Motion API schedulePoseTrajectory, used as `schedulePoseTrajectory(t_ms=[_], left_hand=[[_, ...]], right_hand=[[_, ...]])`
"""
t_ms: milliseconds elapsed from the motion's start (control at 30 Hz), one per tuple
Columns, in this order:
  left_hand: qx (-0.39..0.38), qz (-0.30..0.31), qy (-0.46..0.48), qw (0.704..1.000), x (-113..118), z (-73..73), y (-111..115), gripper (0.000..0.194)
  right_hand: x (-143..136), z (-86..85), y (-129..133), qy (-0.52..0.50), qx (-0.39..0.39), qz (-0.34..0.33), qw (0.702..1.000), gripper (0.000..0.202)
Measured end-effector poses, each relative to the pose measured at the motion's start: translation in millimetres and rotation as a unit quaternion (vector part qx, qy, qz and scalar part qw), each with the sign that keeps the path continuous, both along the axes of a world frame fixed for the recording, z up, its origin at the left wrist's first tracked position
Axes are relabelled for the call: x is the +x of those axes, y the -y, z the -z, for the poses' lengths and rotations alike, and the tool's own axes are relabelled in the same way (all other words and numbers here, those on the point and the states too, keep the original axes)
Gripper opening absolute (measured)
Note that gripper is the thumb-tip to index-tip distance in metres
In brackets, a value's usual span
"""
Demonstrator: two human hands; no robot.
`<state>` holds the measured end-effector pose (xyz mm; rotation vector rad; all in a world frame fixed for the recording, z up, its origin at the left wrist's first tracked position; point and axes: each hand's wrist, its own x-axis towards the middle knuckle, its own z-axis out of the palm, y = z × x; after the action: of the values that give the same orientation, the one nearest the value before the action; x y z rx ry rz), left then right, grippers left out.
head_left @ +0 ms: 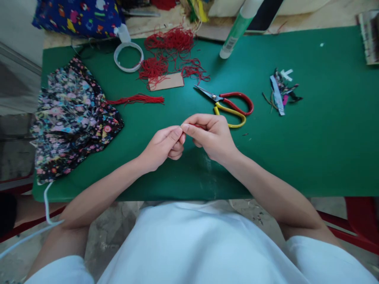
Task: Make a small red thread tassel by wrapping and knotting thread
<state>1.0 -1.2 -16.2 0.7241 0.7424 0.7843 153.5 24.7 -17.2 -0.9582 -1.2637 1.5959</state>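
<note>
Pinching fine material at the fingertips, both hands meet above the front half of the green worktop (pixel 319 154). Left hand (pixel 164 146): fingers curled closed, thumb pressed down on the forefinger; what it grips is hidden. Right hand (pixel 217 138): thumb and forefinger pinched together, other fingers bent beneath. A bit of red thread (pixel 201 126) shows within the right grip, the rest covered by fingers; whether it runs across to the left cannot be told.

Notes on technique (judgement): keep the two pinches close, as now, since a short span of thread should be easier to control. Hold even, light tension; a hard tug could snap or fray it. Roll with the thumb pads rather than the wrists. Resting the forearms on the worktop's edge should cut tremor.

Surroundings: scissors (pixel 221 99) lie just beside the right hand, yellow handle nearest, blades pointing away from it; contact unclear. Worth sliding them aside for elbow room. Red tassel (pixel 139 99) lies left of the scissors, reaching to the floral cloth piece (pixel 71 114). Tangled red strands (pixel 170 41) sit farther back, partly over a card (pixel 170 81).
</note>
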Motion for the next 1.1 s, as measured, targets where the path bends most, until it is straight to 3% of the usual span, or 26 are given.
schedulePoseTrajectory(t_ms=[300, 733, 867, 1100], left_hand=[[0.005, 0.029, 0.021, 0.999, -7, -5.7, -4, 0.033], [0.028, 0.042, 0.000, 0.999, -6, -5.3, -5, 0.041], [0.041, 0.038, 0.013, 0.998, -7, -4.1, -4, 0.039], [0.049, 0.051, 0.012, 0.997, -11, -4.6, -7, 0.033]], right_hand=[[2, -3.9, 0, -0.021, 0.019, -0.023, 0.999, 0.028], [1, -1.9, 2, -0.021, 0.073, -0.001, 0.997, 0.024], [4, -5.1, 5, 0.051, 0.146, 0.023, 0.988, 0.027], [8, -4.6, 7, 0.177, 0.325, 0.063, 0.927, 0.025]])
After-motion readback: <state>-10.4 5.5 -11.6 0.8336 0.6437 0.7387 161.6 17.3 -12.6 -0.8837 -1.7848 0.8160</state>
